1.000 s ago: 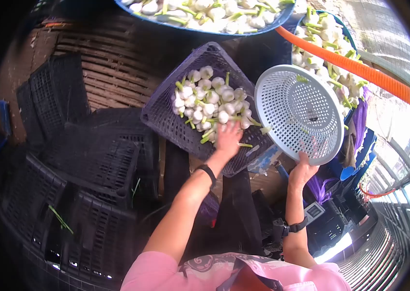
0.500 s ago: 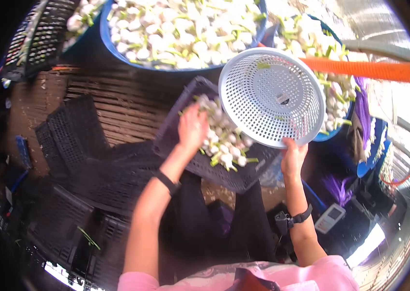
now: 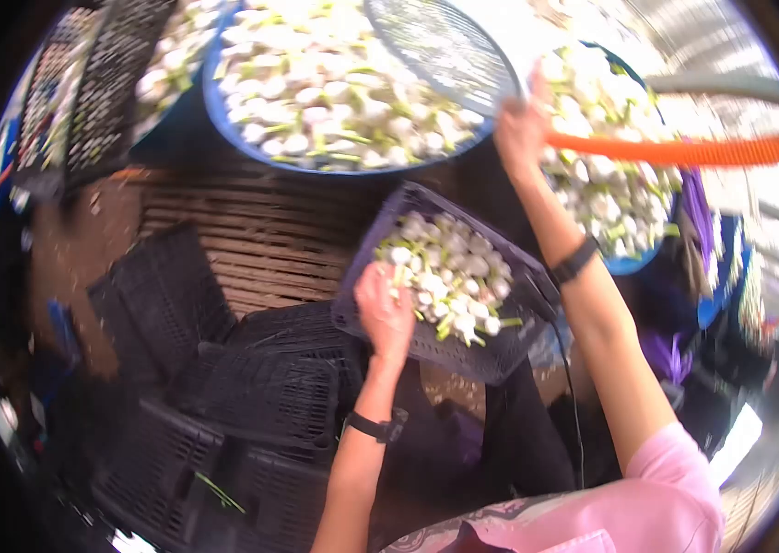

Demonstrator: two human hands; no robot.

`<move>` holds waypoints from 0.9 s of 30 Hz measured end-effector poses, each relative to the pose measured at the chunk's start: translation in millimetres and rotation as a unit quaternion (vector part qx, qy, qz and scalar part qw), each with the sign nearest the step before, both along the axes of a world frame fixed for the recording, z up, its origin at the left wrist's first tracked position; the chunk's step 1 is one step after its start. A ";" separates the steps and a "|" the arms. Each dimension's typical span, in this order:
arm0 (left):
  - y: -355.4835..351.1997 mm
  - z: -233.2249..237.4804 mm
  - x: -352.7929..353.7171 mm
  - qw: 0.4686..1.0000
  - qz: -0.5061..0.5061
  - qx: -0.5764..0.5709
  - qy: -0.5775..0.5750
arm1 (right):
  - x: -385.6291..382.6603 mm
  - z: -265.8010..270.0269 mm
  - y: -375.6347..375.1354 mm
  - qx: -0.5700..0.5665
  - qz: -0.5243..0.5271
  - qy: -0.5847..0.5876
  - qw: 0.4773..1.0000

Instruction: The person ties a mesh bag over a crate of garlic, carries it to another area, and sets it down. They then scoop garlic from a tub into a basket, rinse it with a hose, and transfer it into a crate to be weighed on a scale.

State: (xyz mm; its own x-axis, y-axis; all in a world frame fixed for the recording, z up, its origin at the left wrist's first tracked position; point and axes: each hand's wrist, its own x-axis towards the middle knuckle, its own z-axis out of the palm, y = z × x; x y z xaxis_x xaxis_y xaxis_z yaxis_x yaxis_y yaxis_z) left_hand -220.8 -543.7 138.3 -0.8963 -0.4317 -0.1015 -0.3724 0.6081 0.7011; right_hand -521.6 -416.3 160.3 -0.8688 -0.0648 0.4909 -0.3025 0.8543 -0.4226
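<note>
My right hand grips the rim of a grey plastic colander, blurred by motion. The colander is tilted over a large blue tub full of garlic bulbs with green stems. Below, a dark plastic crate rests on my lap, holding a heap of garlic bulbs. My left hand is at the crate's left side, its fingers curled against the edge of the heap. What lies within those fingers is hidden.
Another blue tub heaped with garlic stands at the right, crossed by an orange corrugated hose. Black crates lie at the lower left. An upright black crate stands at the upper left, near slatted flooring. A thin cord hangs beside the crate.
My right hand has carried the colander up and left, from over the crate to over the large tub. My left hand has shifted to the near left side of the heap.
</note>
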 end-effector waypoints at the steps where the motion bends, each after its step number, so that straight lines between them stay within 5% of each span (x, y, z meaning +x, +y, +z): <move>1: -10.2 -3.6 -5.4 1.000 0.002 -0.017 0.006 | -9.6 -13.3 7.3 -0.187 0.013 -0.230 0.955; 2: -17.1 -8.4 -7.9 0.999 0.001 -0.030 0.013 | -5.5 -25.9 -1.9 -0.235 0.002 -0.148 0.961; 4: -25.9 -14.4 -11.3 0.999 -0.006 -0.042 0.019 | 30.3 30.0 -7.6 -0.383 0.051 -0.337 0.859; 5: -27.3 -15.4 -13.2 0.999 -0.009 -0.046 0.016 | 48.3 -8.6 13.6 -0.358 0.073 -0.364 0.857; 8: -22.8 -4.5 -20.6 0.996 -0.043 -0.080 -0.006 | 129.4 23.9 76.5 -0.316 -0.034 -0.487 0.813; 12: -6.5 -1.1 -39.3 0.997 -0.057 -0.046 0.037 | 177.6 6.8 228.9 -0.363 -0.244 -0.415 0.798; 15: 65.6 32.0 -76.3 0.984 -0.153 0.080 0.050 | 163.8 -19.5 338.9 -0.195 -0.316 -0.391 0.842; 19: 213.9 35.6 -158.5 0.890 -0.182 0.409 -0.088 | 111.5 -37.4 385.5 -0.225 -0.338 -0.419 0.812; 22: 317.1 -11.3 -222.5 0.850 -0.194 0.387 -0.301 | 90.2 -82.1 414.1 -0.264 -0.358 -0.423 0.789; 25: 361.5 -51.1 -251.8 0.795 -0.109 0.428 -0.415 | 91.7 -82.4 421.4 -0.408 -0.361 -0.585 0.601; 27: 381.1 -64.5 -256.5 0.798 -0.016 0.398 -0.452 | 94.3 -103.0 422.3 -0.456 -0.393 -0.582 0.547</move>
State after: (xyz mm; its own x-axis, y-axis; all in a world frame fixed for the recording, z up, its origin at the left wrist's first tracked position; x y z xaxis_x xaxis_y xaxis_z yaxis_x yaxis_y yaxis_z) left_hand -477.3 -162.6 73.8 -0.3114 0.1134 -0.9435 -0.9380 0.1222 0.3243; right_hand -427.3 6.0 57.4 -0.2096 0.3643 -0.9074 0.9342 -0.1993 -0.2958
